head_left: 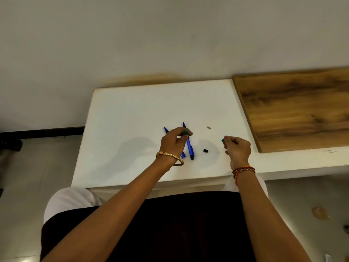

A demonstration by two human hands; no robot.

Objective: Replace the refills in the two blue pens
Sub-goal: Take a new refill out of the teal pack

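While left hand (174, 141) hovers, blue pens (189, 145) lie beneath.

Two blue pens (189, 146) on white table (132, 110)

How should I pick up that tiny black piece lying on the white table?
Pinch the small black piece across its short sides with thumb and one fingertip, coming straight down from above. It lies flat and alone on the white table, between the blue pen and the right hand, so that hand probably reaches it most easily.
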